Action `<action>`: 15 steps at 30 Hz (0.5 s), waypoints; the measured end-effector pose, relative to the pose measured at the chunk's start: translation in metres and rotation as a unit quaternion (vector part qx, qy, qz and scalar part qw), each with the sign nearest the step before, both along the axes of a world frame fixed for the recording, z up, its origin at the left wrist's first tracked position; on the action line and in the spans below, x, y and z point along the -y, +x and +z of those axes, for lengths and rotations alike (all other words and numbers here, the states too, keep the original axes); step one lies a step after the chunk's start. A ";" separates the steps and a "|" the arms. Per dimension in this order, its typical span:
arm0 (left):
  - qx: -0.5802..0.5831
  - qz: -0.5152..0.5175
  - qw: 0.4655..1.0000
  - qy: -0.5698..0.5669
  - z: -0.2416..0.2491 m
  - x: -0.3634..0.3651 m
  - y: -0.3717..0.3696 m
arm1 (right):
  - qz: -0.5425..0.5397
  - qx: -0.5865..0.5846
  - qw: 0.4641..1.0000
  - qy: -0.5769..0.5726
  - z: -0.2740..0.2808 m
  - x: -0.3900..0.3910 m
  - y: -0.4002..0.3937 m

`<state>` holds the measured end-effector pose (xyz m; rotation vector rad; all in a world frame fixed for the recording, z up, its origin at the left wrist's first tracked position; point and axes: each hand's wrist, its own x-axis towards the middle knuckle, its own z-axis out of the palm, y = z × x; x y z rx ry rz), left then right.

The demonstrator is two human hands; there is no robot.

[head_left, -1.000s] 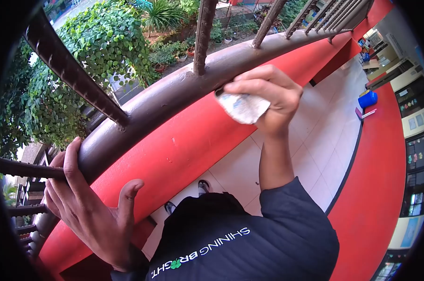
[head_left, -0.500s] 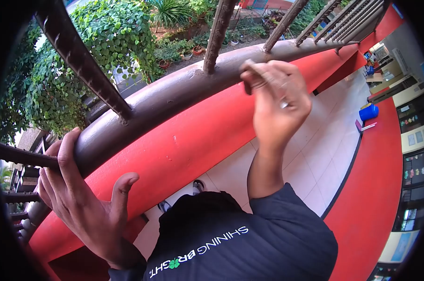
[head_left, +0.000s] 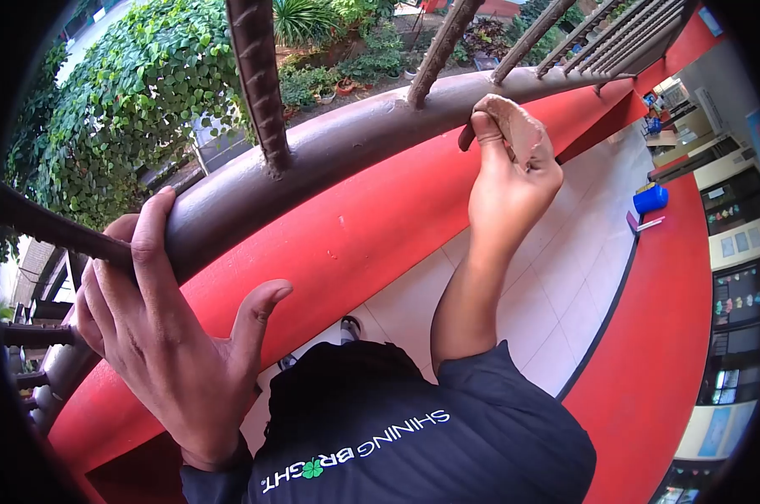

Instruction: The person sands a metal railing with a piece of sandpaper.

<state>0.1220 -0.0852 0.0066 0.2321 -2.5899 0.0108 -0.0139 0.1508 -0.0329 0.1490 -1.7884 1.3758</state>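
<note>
My left hand [head_left: 166, 336] rests on the brown metal railing pipe [head_left: 330, 143]. Its fingers are spread around the foot of a ridged upright bar [head_left: 61, 227], and the thumb sticks out over the red ledge. In my right hand [head_left: 514, 181] is a bent, pinkish-tan piece of sandpaper [head_left: 518, 130], pinched between thumb and fingers. That hand is raised just on my side of the pipe, apart from it as far as I can tell. Part of the sheet is hidden by the thumb and palm.
Below the pipe runs a red ledge [head_left: 338, 244], with a pale tiled floor [head_left: 556, 286] beside it. A blue bucket [head_left: 650, 199] stands by the far red wall base. Leafy vines [head_left: 145, 109] grow beyond the railing.
My right hand has turned and moved slightly right, so the sandpaper's broad face now shows. The view has shifted, with the bars and my left hand appearing farther right.
</note>
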 end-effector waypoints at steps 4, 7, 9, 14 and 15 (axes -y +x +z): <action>0.006 -0.009 1.000 0.005 0.001 0.001 0.002 | 0.050 -0.074 0.993 0.076 -0.013 0.045 0.026; 0.001 -0.025 1.000 -0.001 -0.002 0.006 0.004 | 0.039 -0.029 0.999 -0.007 -0.007 0.024 0.010; -0.002 -0.030 1.000 0.002 -0.005 0.006 0.007 | 0.015 -0.044 0.999 -0.010 -0.006 0.026 0.011; -0.006 -0.033 0.999 0.000 -0.004 0.008 0.006 | -0.022 0.002 1.000 -0.001 0.002 0.040 0.024; -0.006 -0.035 0.999 0.003 -0.005 0.008 0.007 | -0.034 0.030 0.999 -0.022 0.007 0.037 0.023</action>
